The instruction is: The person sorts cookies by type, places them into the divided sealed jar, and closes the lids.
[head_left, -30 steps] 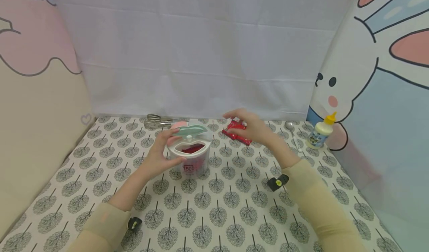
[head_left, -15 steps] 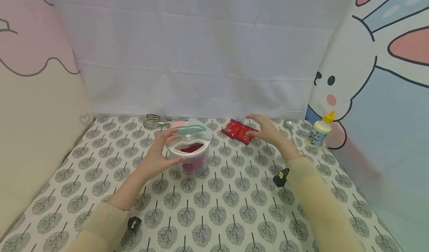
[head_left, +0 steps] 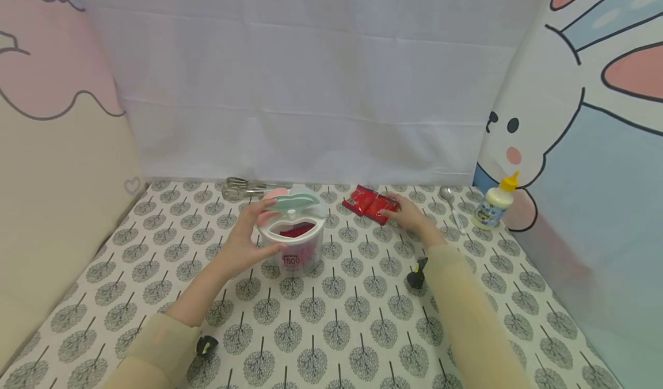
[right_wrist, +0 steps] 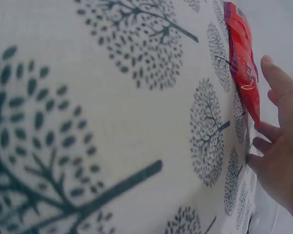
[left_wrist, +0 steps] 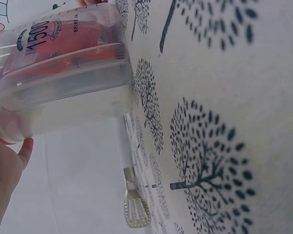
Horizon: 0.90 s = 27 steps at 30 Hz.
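Right of centre, the right hand (head_left: 409, 216) lays loosely spread fingers on the red packet (head_left: 370, 203), seemingly light, crinkly, slippery, best pinched at an edge.

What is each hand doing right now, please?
Left hand: grips the clear canister, fingertips at its flip lid.
Right hand: open, fingers at the edge of the red packet.

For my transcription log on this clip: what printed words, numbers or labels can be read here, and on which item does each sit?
"1500" on the clear container that the left hand holds, legible in both head and left wrist views.
"BEIKE JIA", roughly, in small capitals beside that number; uncertain.
Round emblem by the number: too small to read.
Red packet at the right hand: print blurred.
Bottle label: too small to read.
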Available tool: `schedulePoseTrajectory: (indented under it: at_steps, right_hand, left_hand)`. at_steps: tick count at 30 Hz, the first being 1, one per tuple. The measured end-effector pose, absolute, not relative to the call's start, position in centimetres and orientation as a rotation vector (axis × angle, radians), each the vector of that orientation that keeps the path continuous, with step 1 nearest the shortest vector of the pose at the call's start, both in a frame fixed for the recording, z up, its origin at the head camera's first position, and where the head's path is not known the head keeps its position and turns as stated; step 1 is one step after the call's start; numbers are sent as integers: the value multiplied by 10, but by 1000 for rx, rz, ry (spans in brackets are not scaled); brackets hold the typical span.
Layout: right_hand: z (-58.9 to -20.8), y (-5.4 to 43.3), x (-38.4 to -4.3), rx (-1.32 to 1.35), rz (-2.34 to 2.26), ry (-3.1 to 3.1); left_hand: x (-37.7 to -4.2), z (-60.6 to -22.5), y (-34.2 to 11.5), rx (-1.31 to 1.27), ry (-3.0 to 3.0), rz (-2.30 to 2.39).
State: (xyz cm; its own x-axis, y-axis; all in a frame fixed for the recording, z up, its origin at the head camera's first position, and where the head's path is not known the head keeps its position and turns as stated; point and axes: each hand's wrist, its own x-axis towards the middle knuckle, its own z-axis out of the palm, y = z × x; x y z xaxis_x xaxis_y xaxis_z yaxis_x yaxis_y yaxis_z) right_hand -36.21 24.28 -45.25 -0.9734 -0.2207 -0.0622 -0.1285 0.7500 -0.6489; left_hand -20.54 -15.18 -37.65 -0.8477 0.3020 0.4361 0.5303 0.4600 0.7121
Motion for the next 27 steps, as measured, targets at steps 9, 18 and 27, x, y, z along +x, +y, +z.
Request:
schedulePoseTrajectory:
  at_steps: [9,18,27]
  right_hand:
    - [-462,239,-369,-180,-943,2865]
    - [-455,238,-365,-146,-987,2914]
    - [-423,236,-349,-241,-1011,2951]
  left_hand:
    - [-207,-379,-151,-753,-2438,-1322]
    - [-207,-379,-151,-744,-2437,-1336]
    - [-216,-390,-155,-731,-2453,-1301]
